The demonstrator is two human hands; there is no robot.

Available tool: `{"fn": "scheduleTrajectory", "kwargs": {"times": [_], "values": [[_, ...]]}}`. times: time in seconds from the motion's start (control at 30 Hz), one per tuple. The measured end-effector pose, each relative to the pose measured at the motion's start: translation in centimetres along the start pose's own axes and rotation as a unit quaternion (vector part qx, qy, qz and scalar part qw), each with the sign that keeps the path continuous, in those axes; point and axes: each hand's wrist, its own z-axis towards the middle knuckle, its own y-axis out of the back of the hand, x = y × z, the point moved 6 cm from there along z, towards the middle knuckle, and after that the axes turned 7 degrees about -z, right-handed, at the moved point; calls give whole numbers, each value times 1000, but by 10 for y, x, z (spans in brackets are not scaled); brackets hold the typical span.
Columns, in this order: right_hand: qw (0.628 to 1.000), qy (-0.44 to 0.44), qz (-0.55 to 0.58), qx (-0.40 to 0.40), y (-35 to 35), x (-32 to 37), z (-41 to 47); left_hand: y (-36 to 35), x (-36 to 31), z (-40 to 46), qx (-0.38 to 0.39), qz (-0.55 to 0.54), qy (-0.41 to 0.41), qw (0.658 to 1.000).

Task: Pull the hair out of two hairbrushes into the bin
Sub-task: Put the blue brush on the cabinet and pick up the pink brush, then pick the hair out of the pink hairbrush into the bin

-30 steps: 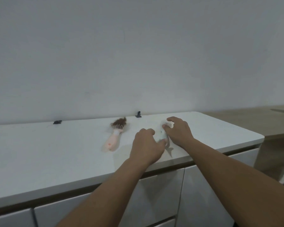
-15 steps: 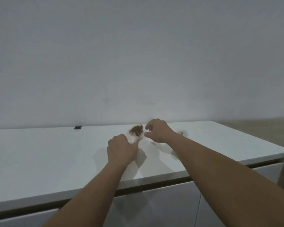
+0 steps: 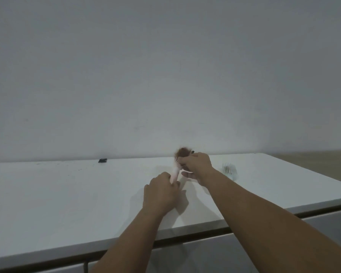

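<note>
Gripping the pale pink plastic hairbrush (image 3: 174, 173) by its stiff handle, left hand (image 3: 161, 196) steadies it mid-counter; right hand (image 3: 197, 166) pinches the soft, light brown hair clump (image 3: 183, 152), best taken at its root.

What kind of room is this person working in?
Probably a home room, perhaps a bedroom or dressing area: a long white cabinet top with drawer fronts beneath, against a plain pale wall, and a white hairbrush lying on it. I cannot say for certain.
</note>
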Motion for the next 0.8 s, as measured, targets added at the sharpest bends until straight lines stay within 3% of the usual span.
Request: {"fn": "scheduleTrajectory", "kwargs": {"times": [0.1,0.37,0.53,0.67,0.8], "values": [[996,-9,79,32,14,12,-14,2,-10,-8,-10,-70,-24,997],[993,-6,79,93,77,30,-65,-11,-48,-43,-4,-149,-60,987],[996,21,53,69,128,30,-95,-33,-81,-66,64,-235,-43,969],[998,21,39,42,168,19,-122,-56,-119,-90,140,-326,-10,935],[999,16,44,2,208,2,-148,-85,-150,-117,193,-335,-17,922]]}}
